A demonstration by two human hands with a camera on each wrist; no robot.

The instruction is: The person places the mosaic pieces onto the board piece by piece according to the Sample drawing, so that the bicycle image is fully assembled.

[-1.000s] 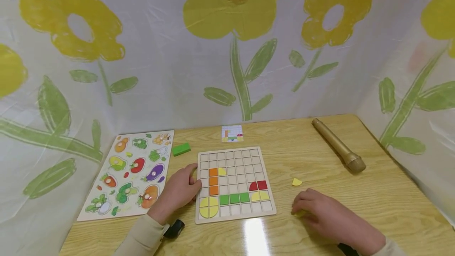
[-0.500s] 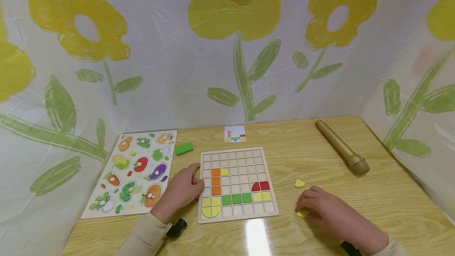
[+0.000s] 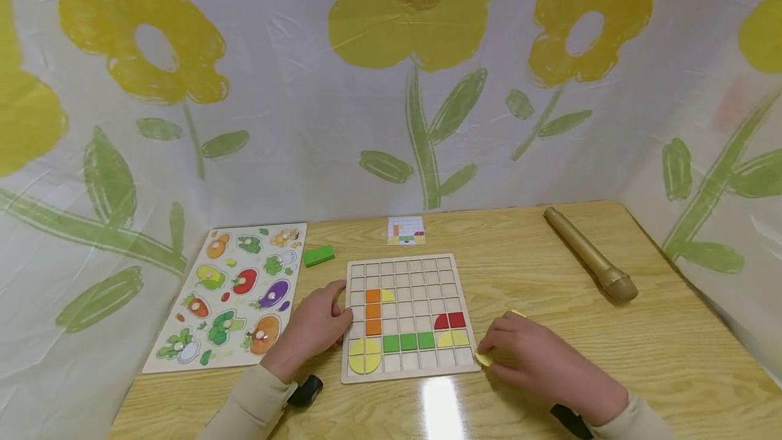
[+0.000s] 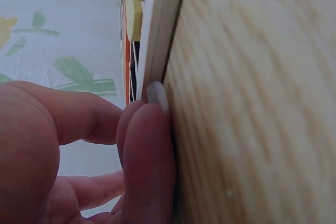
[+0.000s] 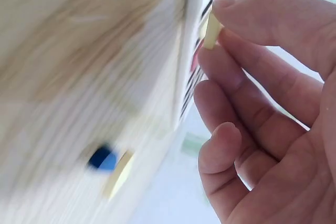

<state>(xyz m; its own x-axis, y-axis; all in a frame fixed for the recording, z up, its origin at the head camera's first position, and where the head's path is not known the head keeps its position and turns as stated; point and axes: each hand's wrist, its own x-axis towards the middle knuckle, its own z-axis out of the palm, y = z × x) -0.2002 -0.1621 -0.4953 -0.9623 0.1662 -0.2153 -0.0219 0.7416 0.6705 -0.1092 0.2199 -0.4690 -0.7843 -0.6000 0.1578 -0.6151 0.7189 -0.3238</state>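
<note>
A square wooden grid board [image 3: 400, 284] lies on the table in the head view, with orange, green, red and yellow pieces set in its cells. My left hand [image 3: 313, 323] is at the board's left edge; in the left wrist view the thumb tip [image 4: 157, 98] touches its rim. Beside the lower right corner, my right hand [image 3: 540, 362] pinches a yellow piece [image 5: 211, 31] between thumb and fingers. Another yellow piece [image 5: 119, 174] and a dark blue piece [image 5: 102, 158] lie on the table in the right wrist view; the blue one is hidden in the head view.
A vegetable puzzle board [image 3: 232, 294] lies at the left. A green block [image 3: 319, 255] and a small pattern card [image 3: 406, 230] are behind the grid board. A golden microphone-shaped object [image 3: 590, 254] lies at the right. Flower-painted sheeting [image 3: 275, 100] encloses the back and sides.
My right hand has moved left with the yellow piece, from the open table to the board's lower right corner. The left hand keeps its place at the board's left edge.
</note>
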